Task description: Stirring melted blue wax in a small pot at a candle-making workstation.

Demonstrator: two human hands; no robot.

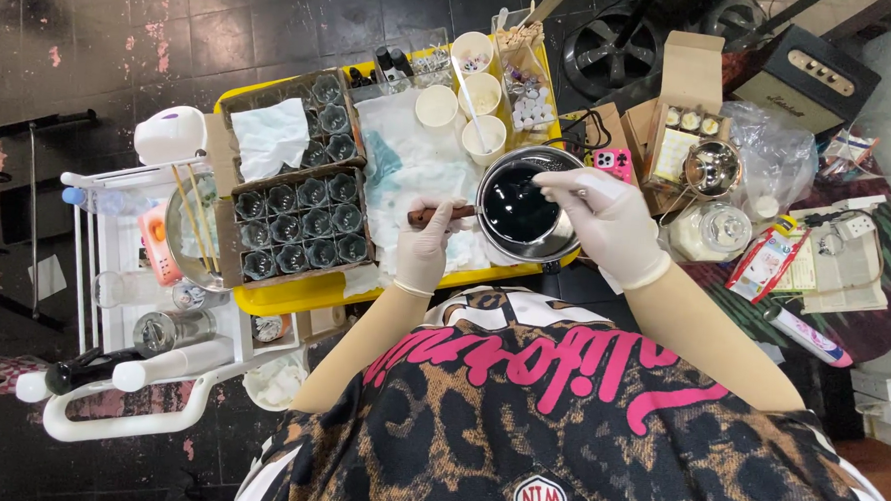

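My left hand, in a white glove, grips the brown wooden handle of a small metal pot filled with a dark, glossy liquid. My gloved right hand is over the pot's right rim and holds a thin stirrer that dips into the liquid. The pot sits on a yellow tray lined with white paper towels. Left of my left hand stands a cardboard box of several small dark glass jars.
Paper cups and small bottles stand at the tray's far end. A second jar box with a tissue sits behind the first. A white cart with bottles is on the left. Cardboard boxes, a metal bowl and a glass jar lie on the right.
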